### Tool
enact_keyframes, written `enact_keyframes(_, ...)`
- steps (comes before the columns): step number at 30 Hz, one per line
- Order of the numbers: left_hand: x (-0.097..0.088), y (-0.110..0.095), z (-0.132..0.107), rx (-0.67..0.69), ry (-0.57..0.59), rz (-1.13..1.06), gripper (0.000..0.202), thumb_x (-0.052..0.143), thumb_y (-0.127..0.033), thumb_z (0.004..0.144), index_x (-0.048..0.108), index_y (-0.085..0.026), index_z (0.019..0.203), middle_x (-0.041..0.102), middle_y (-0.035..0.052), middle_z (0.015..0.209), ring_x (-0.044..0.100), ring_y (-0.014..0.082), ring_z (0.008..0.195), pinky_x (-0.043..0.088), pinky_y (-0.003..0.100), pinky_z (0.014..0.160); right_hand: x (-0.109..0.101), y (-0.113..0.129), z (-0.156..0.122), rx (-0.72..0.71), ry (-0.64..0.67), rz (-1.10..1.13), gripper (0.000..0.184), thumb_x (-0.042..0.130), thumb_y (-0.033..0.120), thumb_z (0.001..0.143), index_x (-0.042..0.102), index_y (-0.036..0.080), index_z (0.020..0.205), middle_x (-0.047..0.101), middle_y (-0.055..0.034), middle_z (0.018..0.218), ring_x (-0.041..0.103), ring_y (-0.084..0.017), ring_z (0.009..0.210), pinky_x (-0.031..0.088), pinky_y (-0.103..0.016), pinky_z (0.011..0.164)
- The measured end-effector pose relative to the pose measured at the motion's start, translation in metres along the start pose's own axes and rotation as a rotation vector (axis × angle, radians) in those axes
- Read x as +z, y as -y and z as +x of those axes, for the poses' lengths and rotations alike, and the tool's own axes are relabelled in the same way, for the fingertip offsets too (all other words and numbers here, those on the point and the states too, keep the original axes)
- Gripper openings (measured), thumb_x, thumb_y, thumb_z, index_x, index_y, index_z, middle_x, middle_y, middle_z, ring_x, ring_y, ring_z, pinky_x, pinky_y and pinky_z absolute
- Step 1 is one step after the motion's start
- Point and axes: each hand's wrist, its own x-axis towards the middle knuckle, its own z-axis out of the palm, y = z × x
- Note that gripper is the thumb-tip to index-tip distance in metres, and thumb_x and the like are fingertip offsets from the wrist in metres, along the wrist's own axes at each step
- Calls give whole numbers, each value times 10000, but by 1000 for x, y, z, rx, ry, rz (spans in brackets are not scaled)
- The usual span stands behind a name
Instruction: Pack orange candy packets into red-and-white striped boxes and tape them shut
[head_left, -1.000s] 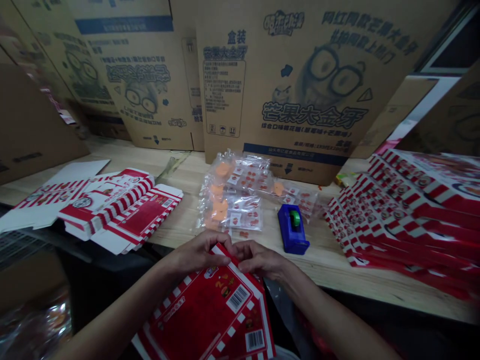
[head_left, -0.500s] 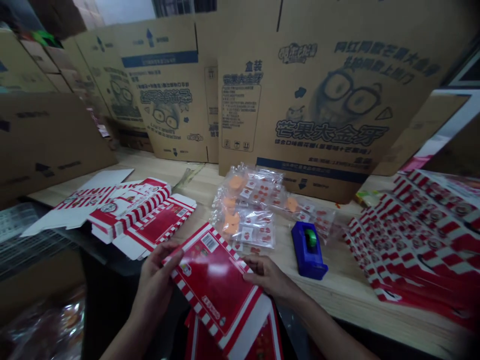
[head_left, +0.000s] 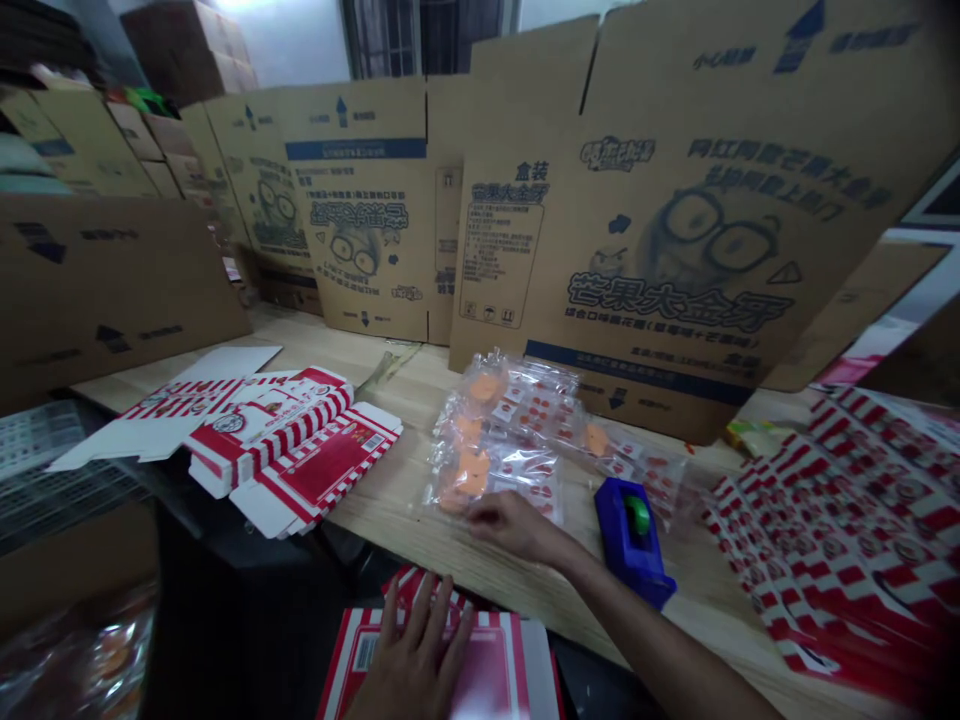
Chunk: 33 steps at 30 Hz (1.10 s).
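My left hand (head_left: pixel 414 640) lies flat with spread fingers on a red-and-white printed carton (head_left: pixel 487 665) at the bottom of the view. Part of another red carton (head_left: pixel 411 585) shows beyond its fingertips. Over the table's front edge, my right hand (head_left: pixel 517 527) has its fingers curled together at the near side of a pile of clear plastic packets (head_left: pixel 529 465). These hold orange pieces and printed sachets. Whether the fingertips grip a packet is hidden. A blue tape dispenser (head_left: pixel 634 540) with green tape stands right of that hand.
Red-striped flattened cartons (head_left: pixel 300 450) lie stacked on the left of the table. Many more printed cartons (head_left: pixel 847 540) stand in rows at the right. Tall cardboard boxes (head_left: pixel 600 230) wall off the back. An open box with plastic packets (head_left: pixel 112 650) sits at lower left.
The carton that both hands held tilted is now lower, under my left hand. My right hand has let go of it and moved to the plastic packets. The view has tipped upward.
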Motion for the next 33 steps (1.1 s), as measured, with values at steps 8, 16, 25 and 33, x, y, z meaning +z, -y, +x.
enact_keyframes(8, 44, 0, 1, -6, -131, 42, 698, 549, -84, 804, 383, -268, 1457, 554, 188, 1360, 514, 411, 1253, 132, 719, 1097, -26, -28, 101, 53, -290, -363, 124, 516, 68, 763, 571, 144, 682, 630, -93, 806, 540, -196, 816, 391, -302, 788)
enact_keyframes(16, -56, 60, -29, -290, -204, -122, 1073, 724, -359, 483, 354, -120, 1461, 475, 239, 1410, 421, 450, 1274, 172, 630, 1115, -45, -17, 81, -2, -301, -327, 116, 497, 106, 760, 513, 185, 677, 535, 12, 613, 439, -131, 587, 308, -241, 584)
enact_keyframes(25, -63, 72, -21, -405, -287, -113, 1027, 684, -419, 521, 352, -57, 1423, 398, 281, 1426, 354, 450, 1309, 258, 576, 1079, -94, -2, 23, -98, -416, -121, 326, 474, 276, 828, 607, 149, 1096, 566, 5, 706, 483, -151, 610, 380, -254, 583)
enact_keyframes(33, -60, 65, 7, -372, -350, -51, 1051, 695, -324, 491, 331, -65, 1443, 383, 294, 1429, 327, 469, 1324, 207, 587, 1094, -64, 14, 4, -138, -156, -27, 285, 523, 238, 842, 747, 215, 1016, 732, -48, 858, 637, -236, 808, 489, -359, 773)
